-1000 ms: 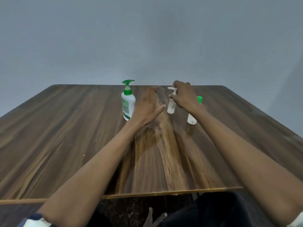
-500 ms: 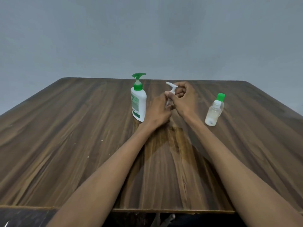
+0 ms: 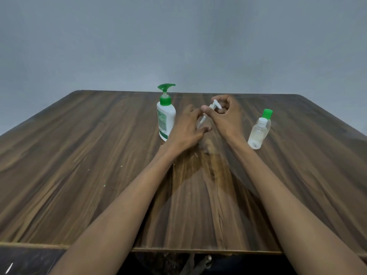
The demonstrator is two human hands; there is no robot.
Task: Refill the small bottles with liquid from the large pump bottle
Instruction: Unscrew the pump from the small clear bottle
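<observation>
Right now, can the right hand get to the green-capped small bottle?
Probably yes, once freed. The right hand grips the pump top of the small bottle that the left hand holds; the green-capped bottle stands just right of it, nothing between.

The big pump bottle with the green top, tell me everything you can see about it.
The large pump bottle is white, plastic by its look, with a green collar and a green pump head whose spout points right. A green-printed label runs down its front. It stands upright on the wooden table, just left of the left hand; whether they touch is unclear.
</observation>
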